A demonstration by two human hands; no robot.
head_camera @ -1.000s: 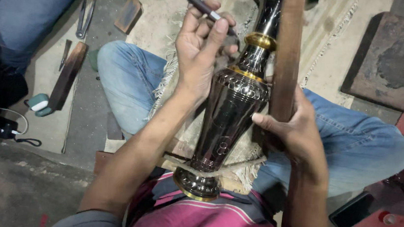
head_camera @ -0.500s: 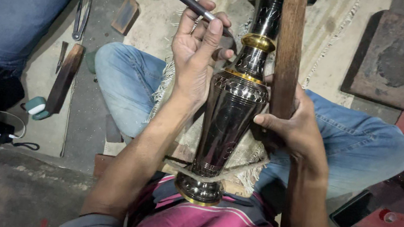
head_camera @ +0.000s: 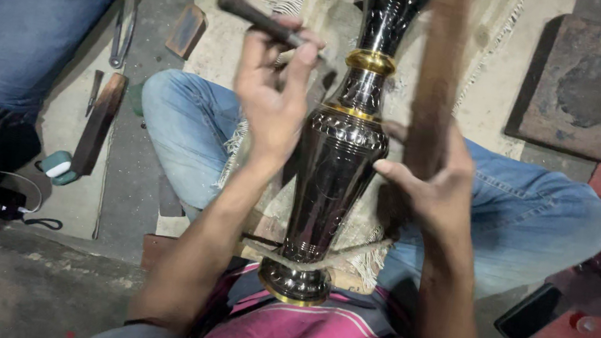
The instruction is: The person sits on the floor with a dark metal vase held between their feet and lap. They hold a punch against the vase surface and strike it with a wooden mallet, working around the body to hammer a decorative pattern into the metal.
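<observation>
A tall dark metal vase point(head_camera: 338, 158) with gold bands lies between my crossed legs, its foot against my striped shirt and its neck pointing away. My left hand point(head_camera: 272, 100) grips a thin dark engraving tool point(head_camera: 256, 16) whose tip rests near the vase's shoulder. Beside the vase's right flank, my right hand point(head_camera: 435, 186) holds a long wooden stick point(head_camera: 436, 94) upright. A cord runs across the vase just above its foot.
Another person in blue jeans point(head_camera: 28, 25) sits at the left. Pliers point(head_camera: 125, 20), wooden blocks point(head_camera: 99, 124) and a small teal object point(head_camera: 58, 166) lie on the floor at left. A square stone slab point(head_camera: 580, 86) sits at the right.
The view has moved closer. My left hand has shifted a little left with the tool, and the stick in my right hand is blurred by motion.
</observation>
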